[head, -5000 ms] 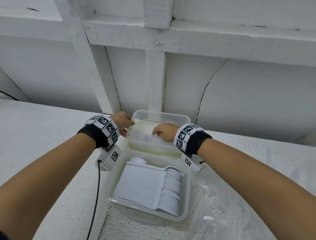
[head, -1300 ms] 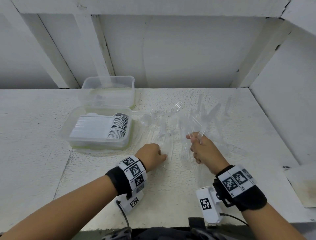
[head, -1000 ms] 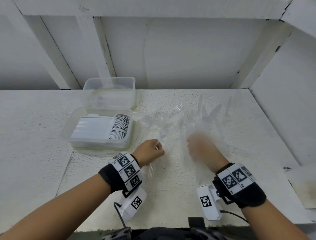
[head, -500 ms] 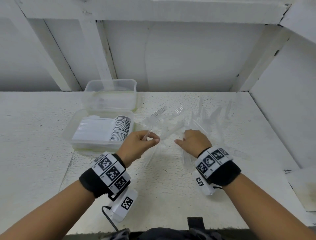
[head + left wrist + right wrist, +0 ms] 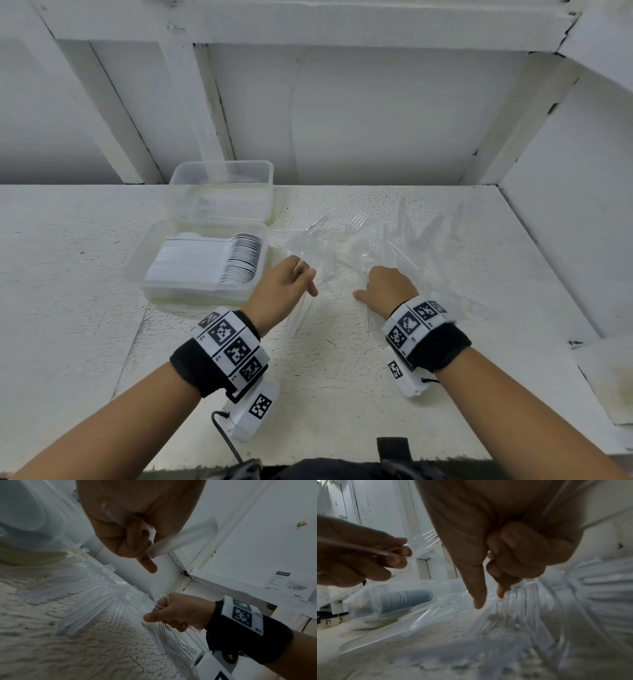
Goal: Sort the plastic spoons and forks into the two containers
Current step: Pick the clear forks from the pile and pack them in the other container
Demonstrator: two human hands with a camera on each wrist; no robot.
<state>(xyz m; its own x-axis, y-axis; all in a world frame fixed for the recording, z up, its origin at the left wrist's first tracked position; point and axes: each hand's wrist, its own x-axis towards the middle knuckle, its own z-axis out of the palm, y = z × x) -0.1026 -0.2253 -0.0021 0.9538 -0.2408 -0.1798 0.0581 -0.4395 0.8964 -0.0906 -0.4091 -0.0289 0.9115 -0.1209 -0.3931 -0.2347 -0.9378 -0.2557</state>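
Clear plastic forks (image 5: 346, 240) are lying scattered mid-frame, right of the spoon-filled clear container (image 5: 202, 260) — my left hand (image 5: 284, 287) is now pinching one lifted fork, my right hand (image 5: 387, 287) curling round several, so sorting is progressing.

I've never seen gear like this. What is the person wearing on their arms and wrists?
Both forearms are bare, with no sleeves. Each wrist has a black band topped with white tiles printed with black square codes. Under each wrist hangs a small white box bearing another code. A thin black cable trails from the left wrist's box.
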